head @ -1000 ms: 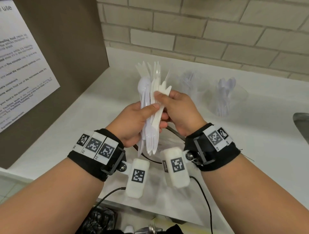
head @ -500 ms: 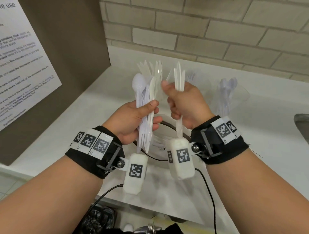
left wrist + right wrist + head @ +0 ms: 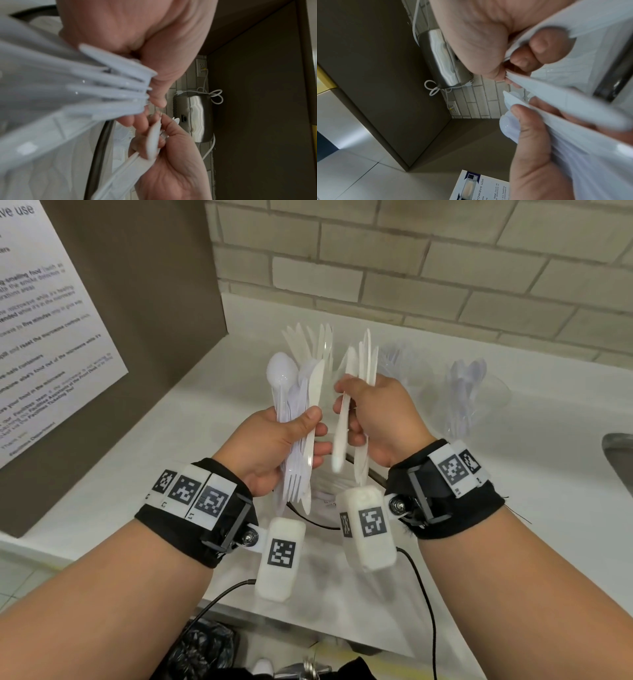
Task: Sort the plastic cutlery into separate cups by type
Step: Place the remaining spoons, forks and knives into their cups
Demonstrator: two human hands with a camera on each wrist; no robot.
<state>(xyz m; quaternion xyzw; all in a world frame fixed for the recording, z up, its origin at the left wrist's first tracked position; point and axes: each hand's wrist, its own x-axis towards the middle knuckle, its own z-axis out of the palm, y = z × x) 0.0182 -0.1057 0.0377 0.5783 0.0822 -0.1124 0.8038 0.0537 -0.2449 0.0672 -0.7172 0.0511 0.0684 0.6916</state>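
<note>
White bench (image 3: 219, 392): left hand (image 3: 270, 446) grips mixed bundle (image 3: 298, 412); right hand (image 3: 380, 419) now pinches knives (image 3: 342, 433) pulled clear, ready for a cup (image 3: 476, 402).

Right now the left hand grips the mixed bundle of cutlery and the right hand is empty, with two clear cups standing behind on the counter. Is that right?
Not quite: the right hand is not empty; it holds a few white pieces pulled from the bundle, as the head view shows. The left hand does grip the mixed bundle, and two clear cups stand behind on the counter.
</note>
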